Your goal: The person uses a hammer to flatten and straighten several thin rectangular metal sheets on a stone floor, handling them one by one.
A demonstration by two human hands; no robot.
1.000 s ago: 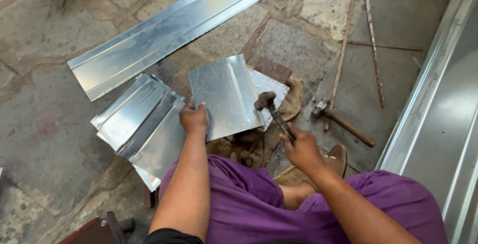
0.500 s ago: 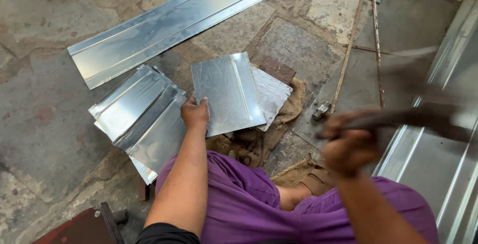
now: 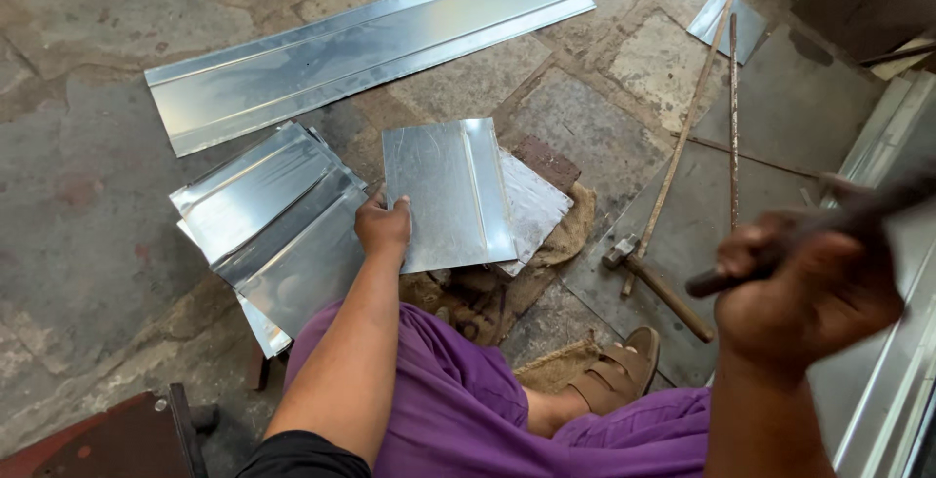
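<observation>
I am pressing my left hand [image 3: 382,226] down on the near left corner of a small metal sheet [image 3: 444,191], fingers spread flat on its edge and thumb tucked alongside. The sheet is lying just beyond my fingertips, on top of another sheet [image 3: 534,207] and some sacking [image 3: 565,234], with a raised fold running along its right side. My right hand [image 3: 809,293] is raised well off to the right of it, fingers clamped tight around a dark hammer handle [image 3: 838,229], which is blurring. To the left of my left fingers a stack of folded sheets [image 3: 268,220] is resting on the stone floor [image 3: 68,195]. A second hammer [image 3: 655,283] is lying between my hands, beside my sandal [image 3: 614,376].
</observation>
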